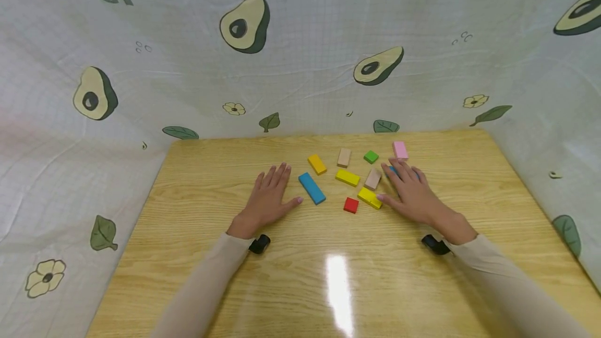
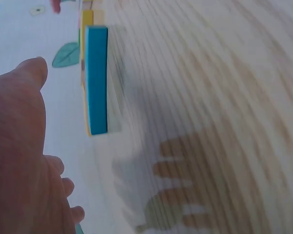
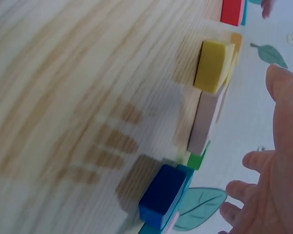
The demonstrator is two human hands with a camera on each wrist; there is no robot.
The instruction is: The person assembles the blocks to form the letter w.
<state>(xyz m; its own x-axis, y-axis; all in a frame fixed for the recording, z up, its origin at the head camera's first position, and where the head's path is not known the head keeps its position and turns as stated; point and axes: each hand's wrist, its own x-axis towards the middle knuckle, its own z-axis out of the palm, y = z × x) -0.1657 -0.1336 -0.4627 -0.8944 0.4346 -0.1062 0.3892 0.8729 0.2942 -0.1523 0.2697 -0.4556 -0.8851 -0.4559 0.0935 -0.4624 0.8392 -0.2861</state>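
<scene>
My left hand [image 1: 266,201] is spread flat with nothing in it, just left of a long blue block [image 1: 312,188]. Its thumb points toward that block in the left wrist view. Over on the right, my right hand [image 1: 413,195] is spread too, its fingers straight. It hovers above a dark blue block [image 3: 162,195], which it mostly hides in the head view. The right thumb tip overlaps the end of a yellow block [image 1: 369,198]. A red block [image 1: 351,205] and a tan block [image 1: 373,179] lie just left of the right hand.
Farther back on the wooden table [image 1: 211,171] lie an orange block [image 1: 316,164], another yellow block [image 1: 348,178], a second tan block [image 1: 344,157], a green block [image 1: 371,157] and a pink block [image 1: 400,150]. A patterned cloth [image 1: 310,67] hangs behind.
</scene>
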